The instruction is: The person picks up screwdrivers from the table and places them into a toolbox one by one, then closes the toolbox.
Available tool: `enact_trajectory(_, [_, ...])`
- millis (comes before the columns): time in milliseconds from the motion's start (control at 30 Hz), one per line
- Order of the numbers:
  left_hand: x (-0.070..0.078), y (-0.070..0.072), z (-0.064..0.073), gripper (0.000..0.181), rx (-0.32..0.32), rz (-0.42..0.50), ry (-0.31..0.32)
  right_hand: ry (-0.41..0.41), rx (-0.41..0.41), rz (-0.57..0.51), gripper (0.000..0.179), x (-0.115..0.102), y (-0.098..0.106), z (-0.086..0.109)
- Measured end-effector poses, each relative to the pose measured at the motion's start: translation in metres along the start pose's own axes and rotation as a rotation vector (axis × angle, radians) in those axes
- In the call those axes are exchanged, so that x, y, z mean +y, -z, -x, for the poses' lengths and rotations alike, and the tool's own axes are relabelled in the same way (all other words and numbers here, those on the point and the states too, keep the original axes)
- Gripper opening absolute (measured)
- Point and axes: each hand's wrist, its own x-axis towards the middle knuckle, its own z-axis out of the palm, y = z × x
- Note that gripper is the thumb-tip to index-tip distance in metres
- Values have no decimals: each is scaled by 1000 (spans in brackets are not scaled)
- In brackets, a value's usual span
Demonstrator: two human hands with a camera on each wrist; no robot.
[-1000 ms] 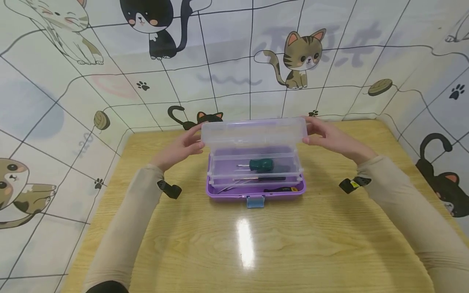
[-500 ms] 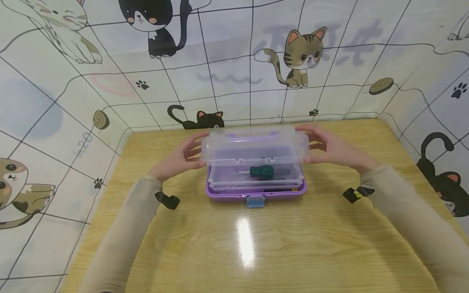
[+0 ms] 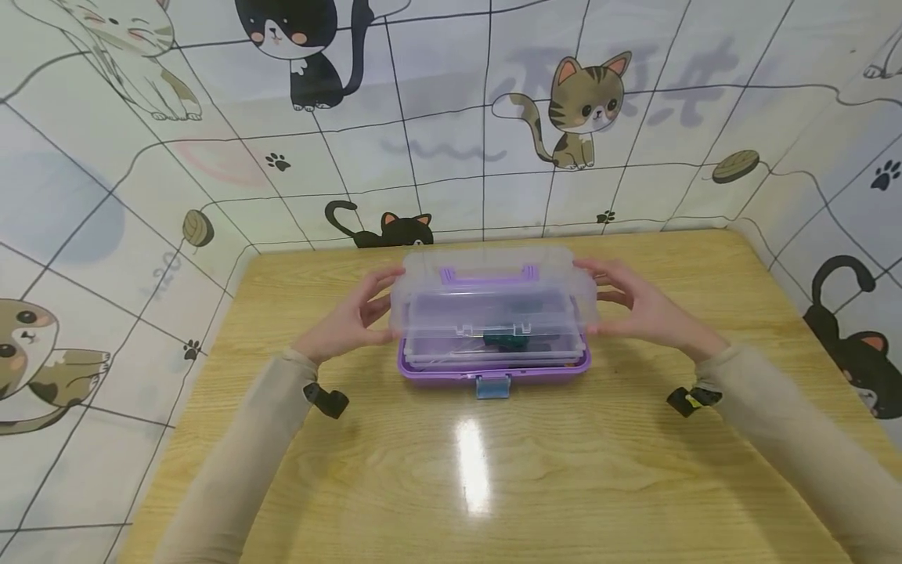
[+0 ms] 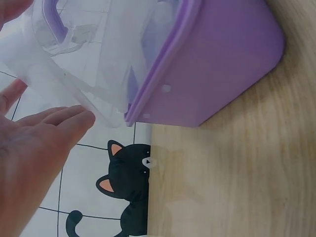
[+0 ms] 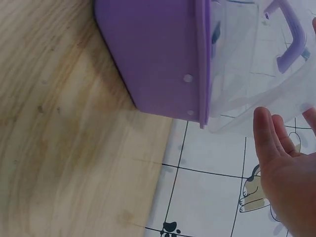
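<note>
A purple toolbox (image 3: pixel 495 378) stands on the table, its clear lid (image 3: pixel 493 301) with a purple handle (image 3: pixel 489 276) tilted part way over the base. My left hand (image 3: pixel 345 317) holds the lid's left end, thumb toward the front and fingers toward the back. At the right end my right hand (image 3: pixel 637 309) holds it the same way. In the wrist views, fingers of the left hand (image 4: pixel 42 138) and right hand (image 5: pixel 284 153) reach along the lid's end walls. Through the lid shows a dark green screwdriver (image 3: pixel 509 341) in a clear tray.
A blue latch (image 3: pixel 492 387) hangs at the front of the base. The wooden table (image 3: pixel 395 470) reaches back to a wall covering (image 3: pixel 451 125) printed with cats. Black straps with small devices sit on both wrists.
Both hands have swung the lid forward and down over the base. The tools at the front of the box, visible earlier, are now mostly covered by the lid and tray.
</note>
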Motion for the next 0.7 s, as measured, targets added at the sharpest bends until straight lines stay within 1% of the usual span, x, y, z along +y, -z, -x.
enact_trajectory(100, [-3, -3, 3, 91, -3, 2, -16, 4, 10, -4, 94, 2, -4, 6])
enact_trajectory(300, [-11, -10, 9, 93, -17, 24, -56, 66, 22, -36, 97, 5, -13, 12])
enact_trajectory(400, [-16, -12, 11, 95, -15, 26, -69, 83, 34, -37, 98, 8, -17, 15])
enact_trajectory(567, [-23, -17, 16, 97, -2, -27, -73, 89, 60, -5, 101, 10, -28, 23])
enact_trajectory(633, [-27, -21, 18, 99, 2, -56, -76, 96, 73, 19, 101, 8, -32, 27])
enact_trajectory(700, [-31, -25, 21, 101, 4, -75, -85, 121, 82, 38, 101, 4, -37, 30])
